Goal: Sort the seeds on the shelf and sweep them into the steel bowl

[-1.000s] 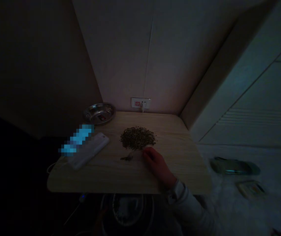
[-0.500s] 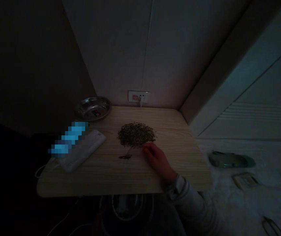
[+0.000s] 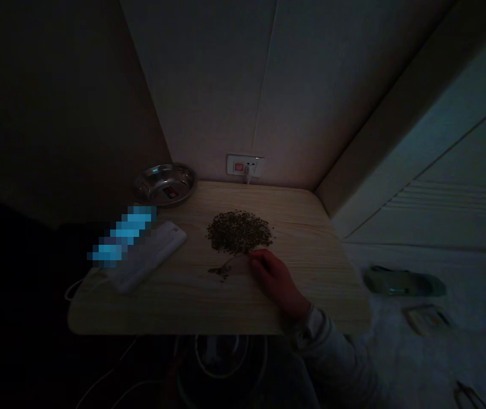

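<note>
A heap of small dark grains (image 3: pixel 239 232) lies in the middle of a small wooden table (image 3: pixel 183 304). A much smaller cluster of grains (image 3: pixel 218 272) sits apart, nearer to me and to the left. My right hand (image 3: pixel 277 278) rests on the table at the heap's near right edge. Its fingers are curled together with the tips down by the grains; the dim light hides whether they hold anything. My left hand is out of view.
A steel bowl (image 3: pixel 165 184) stands at the table's back left corner. A white flat device (image 3: pixel 149 258) lies on the left side. A wall socket (image 3: pixel 245 166) is behind the table. A slipper (image 3: pixel 402 281) and a flat packet (image 3: pixel 428 319) lie on the floor at right.
My right hand stays at the heap's near edge. The small cluster of grains looks spread a little closer to my fingers. The camera has shifted slightly.
</note>
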`<state>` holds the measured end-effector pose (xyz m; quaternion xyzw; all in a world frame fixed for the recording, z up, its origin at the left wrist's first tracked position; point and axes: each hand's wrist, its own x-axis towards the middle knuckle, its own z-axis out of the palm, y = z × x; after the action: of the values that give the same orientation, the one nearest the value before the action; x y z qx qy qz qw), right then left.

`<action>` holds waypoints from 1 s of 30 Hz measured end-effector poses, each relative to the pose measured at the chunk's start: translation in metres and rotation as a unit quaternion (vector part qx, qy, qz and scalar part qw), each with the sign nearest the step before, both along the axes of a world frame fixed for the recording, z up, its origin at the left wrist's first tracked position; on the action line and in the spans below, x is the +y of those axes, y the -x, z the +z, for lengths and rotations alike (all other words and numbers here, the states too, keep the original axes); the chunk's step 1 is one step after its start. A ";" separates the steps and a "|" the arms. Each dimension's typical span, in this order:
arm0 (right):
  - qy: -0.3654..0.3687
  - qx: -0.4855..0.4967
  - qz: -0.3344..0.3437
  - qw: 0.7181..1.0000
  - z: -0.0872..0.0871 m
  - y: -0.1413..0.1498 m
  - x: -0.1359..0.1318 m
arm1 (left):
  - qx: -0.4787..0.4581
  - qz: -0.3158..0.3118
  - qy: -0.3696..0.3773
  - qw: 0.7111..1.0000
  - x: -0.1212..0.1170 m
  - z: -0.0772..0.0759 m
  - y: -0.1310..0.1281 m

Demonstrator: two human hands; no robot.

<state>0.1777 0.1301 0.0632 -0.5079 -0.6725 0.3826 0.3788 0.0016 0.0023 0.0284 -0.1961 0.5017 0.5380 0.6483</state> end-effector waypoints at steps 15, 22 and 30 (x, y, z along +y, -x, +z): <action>0.024 0.014 -0.014 1.000 -0.002 0.000 -0.001 | -0.010 -0.008 0.008 1.000 -0.001 0.006 -0.003; 0.015 -0.009 -0.018 1.000 0.000 0.001 -0.002 | -0.009 -0.011 0.004 1.000 0.000 0.007 -0.002; 0.012 -0.013 -0.017 1.000 0.000 0.001 -0.002 | -0.008 -0.014 -0.014 1.000 -0.001 0.008 -0.002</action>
<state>0.1764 0.1279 0.0631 -0.5290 -0.6639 0.3772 0.3703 0.0040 0.0010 0.0368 -0.1843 0.4914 0.5344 0.6626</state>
